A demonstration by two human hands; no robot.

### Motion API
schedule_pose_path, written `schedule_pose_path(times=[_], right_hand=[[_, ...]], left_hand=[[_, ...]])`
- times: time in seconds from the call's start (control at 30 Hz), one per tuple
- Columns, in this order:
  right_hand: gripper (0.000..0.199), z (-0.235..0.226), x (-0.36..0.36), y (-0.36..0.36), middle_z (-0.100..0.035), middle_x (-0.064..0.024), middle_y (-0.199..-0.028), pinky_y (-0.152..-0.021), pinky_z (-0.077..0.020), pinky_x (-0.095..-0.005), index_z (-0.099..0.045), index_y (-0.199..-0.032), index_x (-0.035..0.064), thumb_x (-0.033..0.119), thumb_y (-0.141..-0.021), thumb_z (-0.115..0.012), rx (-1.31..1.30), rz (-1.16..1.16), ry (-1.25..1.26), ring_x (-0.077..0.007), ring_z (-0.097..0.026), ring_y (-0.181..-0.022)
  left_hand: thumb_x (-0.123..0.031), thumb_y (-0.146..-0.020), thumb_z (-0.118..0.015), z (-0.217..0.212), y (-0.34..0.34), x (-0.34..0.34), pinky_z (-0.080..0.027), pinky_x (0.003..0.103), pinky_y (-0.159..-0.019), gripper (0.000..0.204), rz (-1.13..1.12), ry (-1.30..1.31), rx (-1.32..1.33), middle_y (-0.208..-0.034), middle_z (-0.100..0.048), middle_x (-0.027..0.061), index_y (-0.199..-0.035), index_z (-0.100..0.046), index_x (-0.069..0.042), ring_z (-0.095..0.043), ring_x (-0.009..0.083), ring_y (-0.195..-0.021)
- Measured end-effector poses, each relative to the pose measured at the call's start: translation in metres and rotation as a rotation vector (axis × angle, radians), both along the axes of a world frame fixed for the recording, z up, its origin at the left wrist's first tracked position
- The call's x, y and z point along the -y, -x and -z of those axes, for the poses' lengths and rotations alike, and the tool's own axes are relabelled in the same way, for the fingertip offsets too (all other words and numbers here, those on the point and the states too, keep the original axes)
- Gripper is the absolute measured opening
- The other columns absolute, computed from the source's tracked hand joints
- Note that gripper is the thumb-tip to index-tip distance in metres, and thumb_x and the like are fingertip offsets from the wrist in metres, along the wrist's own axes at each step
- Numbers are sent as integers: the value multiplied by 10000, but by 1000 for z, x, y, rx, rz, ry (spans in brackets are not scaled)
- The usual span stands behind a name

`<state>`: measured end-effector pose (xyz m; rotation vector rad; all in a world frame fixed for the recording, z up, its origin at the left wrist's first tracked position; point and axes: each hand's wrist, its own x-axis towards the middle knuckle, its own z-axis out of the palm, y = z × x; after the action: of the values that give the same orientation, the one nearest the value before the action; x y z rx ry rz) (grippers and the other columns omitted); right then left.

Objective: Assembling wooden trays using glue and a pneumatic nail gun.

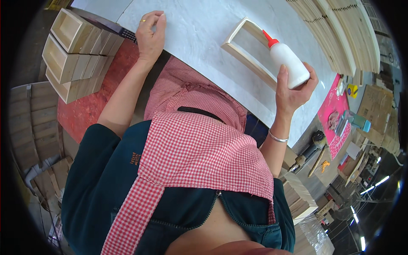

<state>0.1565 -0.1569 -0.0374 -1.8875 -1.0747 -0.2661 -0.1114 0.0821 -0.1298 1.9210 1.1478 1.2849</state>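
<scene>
My right hand [294, 91] is wrapped round the lower end of a white squeeze bottle [289, 63]. The bottle tilts up and left, its pointed red nozzle [270, 39] over a long side of a narrow wooden frame [246, 57]. That frame lies on the pale marbled tabletop [199, 46], and the bottle and hand hide part of it. At the table's near left edge is my left hand [152, 36], a ring on one finger. Its fingers are curled closed, and whatever they may hold is hidden.
Stacked wooden boxes [70, 63] stand on a red surface [95, 102] at the left. Long wooden strips [335, 34] are piled at the table's far right. Beyond its right edge, a pink sheet [333, 114] carries small items, beside cardboard [378, 102].
</scene>
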Motion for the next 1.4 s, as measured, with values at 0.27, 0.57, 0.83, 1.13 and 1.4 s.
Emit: schedule_pose_path(times=[0.27, 0.57, 0.83, 1.13, 1.4], right_hand=[[527, -4, 36, -9, -598, -138, -1184, -857, -575, -372, -519, -1247, 56, 163, -834, -828, 49, 74, 32, -289, -643, -1030], [517, -8, 78, -20, -600, -141, -1171, -854, -569, -372, -528, -1246, 50, 151, -834, -824, 52, 218, 30, -283, -639, -1014], [518, -2, 118, -33, -609, -142, -1147, -838, -550, -363, -540, -1235, 39, 126, -811, -825, 49, 329, -12, -264, -629, -972], [495, -1, 142, -42, -603, -147, -1154, -824, -566, -360, -533, -1237, 44, 135, -840, -816, 42, 385, -15, -265, -634, -980], [527, -10, 156, -18, -625, -135, -1104, -814, -541, -352, -549, -1223, 33, 116, -786, -832, -9, 412, -29, -251, -628, -917]], left_hand=[[-119, -927, -641, 1, 0, 1, -486, 271, -835, 107, 18, 17, 30, -1136, -690, 38, -917, -657, -13, -607, 174, -923], [-155, -958, -632, -4, 0, 0, -485, 271, -886, 131, -15, 108, 35, -1169, -692, 54, -952, -668, -29, -614, 171, -989], [-197, -986, -622, -6, 0, -1, -482, 271, -894, 178, -39, 195, 59, -1186, -694, 52, -949, -676, -32, -618, 170, -1017], [-278, -1012, -600, -6, 3, -3, -477, 263, -869, 301, -61, 153, -80, -1186, -693, 42, -871, -689, -27, -616, 161, -1000], [-329, -1024, -581, -11, -1, -1, -474, 268, -841, 374, -130, 244, -163, -1157, -688, 39, -873, -711, -13, -606, 149, -947]])
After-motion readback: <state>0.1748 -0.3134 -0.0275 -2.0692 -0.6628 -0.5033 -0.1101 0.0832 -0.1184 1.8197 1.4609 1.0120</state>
